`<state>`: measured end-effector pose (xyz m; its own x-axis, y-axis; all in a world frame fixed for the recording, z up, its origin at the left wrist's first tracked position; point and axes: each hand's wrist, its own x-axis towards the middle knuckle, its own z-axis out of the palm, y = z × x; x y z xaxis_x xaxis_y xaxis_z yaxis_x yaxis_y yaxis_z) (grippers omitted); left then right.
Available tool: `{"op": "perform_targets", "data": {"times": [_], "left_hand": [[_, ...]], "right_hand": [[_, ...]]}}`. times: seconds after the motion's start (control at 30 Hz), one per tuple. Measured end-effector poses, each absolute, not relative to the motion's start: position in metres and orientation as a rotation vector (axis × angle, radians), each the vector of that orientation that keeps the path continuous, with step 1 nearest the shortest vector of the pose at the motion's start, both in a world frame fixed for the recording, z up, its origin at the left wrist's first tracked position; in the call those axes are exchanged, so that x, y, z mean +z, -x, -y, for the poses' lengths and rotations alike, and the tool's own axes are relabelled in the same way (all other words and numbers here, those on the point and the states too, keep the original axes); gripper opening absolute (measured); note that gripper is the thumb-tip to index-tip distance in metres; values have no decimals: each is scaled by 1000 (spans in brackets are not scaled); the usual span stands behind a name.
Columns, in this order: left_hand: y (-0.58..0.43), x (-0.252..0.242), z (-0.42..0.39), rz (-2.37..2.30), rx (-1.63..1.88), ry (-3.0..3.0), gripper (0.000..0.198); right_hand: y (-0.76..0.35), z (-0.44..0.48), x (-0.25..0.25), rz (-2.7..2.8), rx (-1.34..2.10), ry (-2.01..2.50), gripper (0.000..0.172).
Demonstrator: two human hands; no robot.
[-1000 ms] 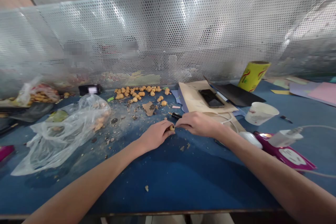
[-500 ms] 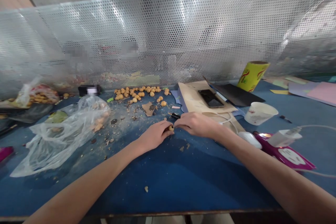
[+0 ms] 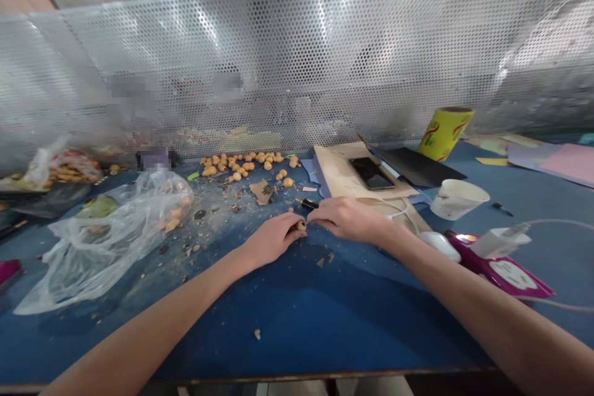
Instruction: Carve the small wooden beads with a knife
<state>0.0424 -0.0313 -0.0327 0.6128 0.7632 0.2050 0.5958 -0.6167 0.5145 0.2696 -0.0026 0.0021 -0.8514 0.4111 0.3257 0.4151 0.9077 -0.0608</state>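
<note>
Our left hand (image 3: 273, 240) grips a small gourd (image 3: 301, 226), our right hand (image 3: 346, 218), its hold unclear to us, is just right of the gourd, and a black tool (image 3: 309, 204) shows beyond the gourd.

A small tan gourd (image 3: 301, 226) was pinched in the left hand (image 3: 273, 238), while a black pen-like tool (image 3: 309, 205) was held in the right hand (image 3: 343, 218), close beside it. More gourds (image 3: 248, 165) were clustered before a perforated screen (image 3: 297, 62); a phone (image 3: 372, 173) was laid on brown paper (image 3: 336, 167).
</note>
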Motion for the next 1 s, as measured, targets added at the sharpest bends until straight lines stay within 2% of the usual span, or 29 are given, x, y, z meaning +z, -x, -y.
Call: {"op": "perform_targets", "data": {"times": [1.0], "left_hand": [[-42,-33,32,-1091,573,-2424,17]], "right_hand": [[-272,3,3,2737,-51,613,29]]}}
